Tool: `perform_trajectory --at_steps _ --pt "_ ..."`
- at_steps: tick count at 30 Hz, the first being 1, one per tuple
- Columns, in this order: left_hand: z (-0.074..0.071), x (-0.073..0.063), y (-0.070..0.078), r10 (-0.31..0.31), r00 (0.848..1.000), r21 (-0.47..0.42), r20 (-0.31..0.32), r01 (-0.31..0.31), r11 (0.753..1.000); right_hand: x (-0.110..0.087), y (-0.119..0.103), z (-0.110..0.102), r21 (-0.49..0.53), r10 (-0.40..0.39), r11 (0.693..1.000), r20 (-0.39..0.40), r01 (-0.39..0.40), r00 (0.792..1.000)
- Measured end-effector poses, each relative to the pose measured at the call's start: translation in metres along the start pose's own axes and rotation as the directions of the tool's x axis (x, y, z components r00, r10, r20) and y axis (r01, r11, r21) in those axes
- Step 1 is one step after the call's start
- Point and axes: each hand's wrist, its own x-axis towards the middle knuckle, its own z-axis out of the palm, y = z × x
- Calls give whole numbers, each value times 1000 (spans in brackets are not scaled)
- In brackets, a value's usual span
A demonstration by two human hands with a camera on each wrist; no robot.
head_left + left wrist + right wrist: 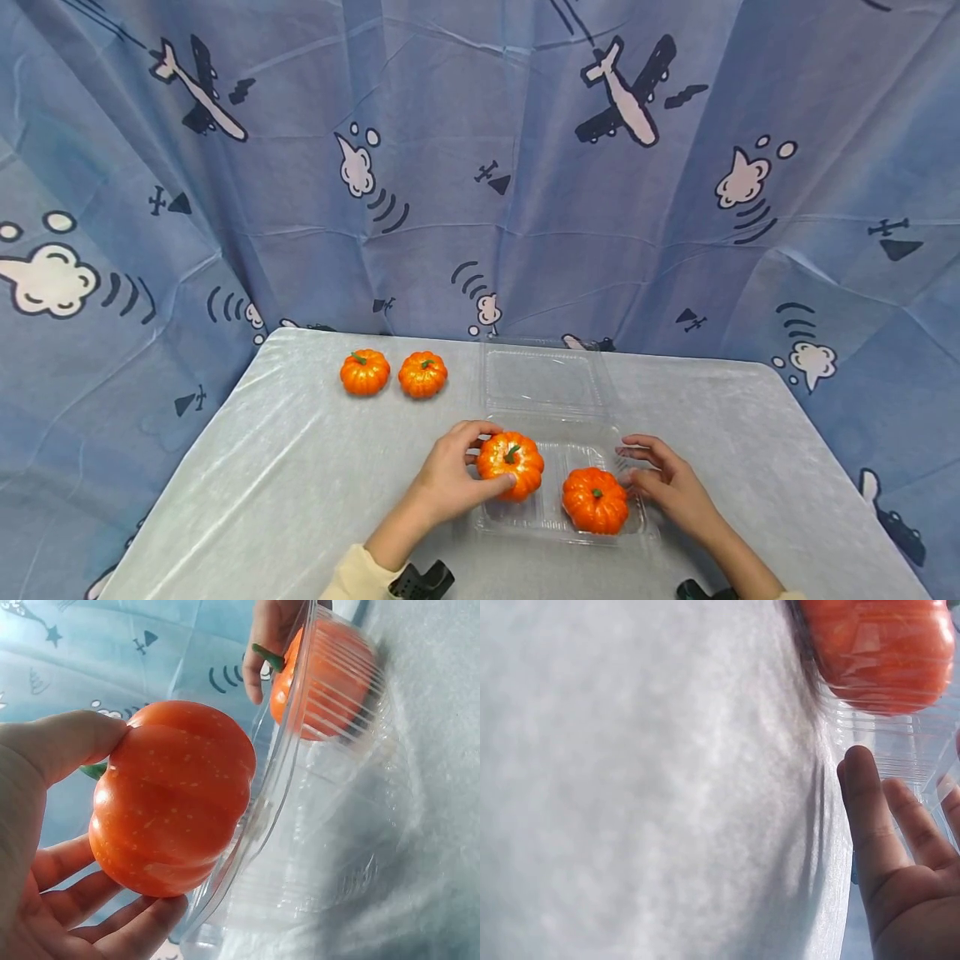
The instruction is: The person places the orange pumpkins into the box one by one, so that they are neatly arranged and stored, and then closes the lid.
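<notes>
My left hand [448, 477] grips a small orange pumpkin [525, 477] by its sides, thumb in front and fingers behind. In the left wrist view that pumpkin [176, 799] is tilted close to the rim of a clear plastic clamshell box [279, 791]. A second pumpkin [595, 502] sits in the right half of the box, its green stem up. At the box's right side is my right hand [671, 483]. Its fingers [866, 799] are fairly straight, with the tips right by the ribbed clear wall.
Two more orange pumpkins, one [365, 372] left of the other [423, 375], stand toward the back left of the table [300, 475]. The box's clear lid [543, 379] lies folded back behind it. A blue printed curtain [420, 167] hangs past the table's far edge.
</notes>
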Motion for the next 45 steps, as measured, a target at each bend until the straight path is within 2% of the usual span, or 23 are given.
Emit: perform_trajectory --at_steps 8,17,26,36,40,45 --pt "7 6 2 28 998 54 55 -31 998 -1 1 -1 1 14 1000 0 -14 1000" --pt "7 16 1 69 987 133 148 -89 987 0 0 -1 7 12 1000 5 -12 1000" --pt "8 21 -3 114 969 203 218 -160 966 0 -2 -1 5 -2 1000 7 2 1000" --pt "13 22 -2 99 942 276 319 -192 942 1 -3 0 -6 -16 1000 6 16 1000" --pt "14 22 -2 110 933 297 344 -219 929 1 -2 0 -10 -15 1000 5 15 1000" --pt "17 24 -4 128 928 332 351 -251 909 1 -3 0 -8 0 1000 1 0 1000"
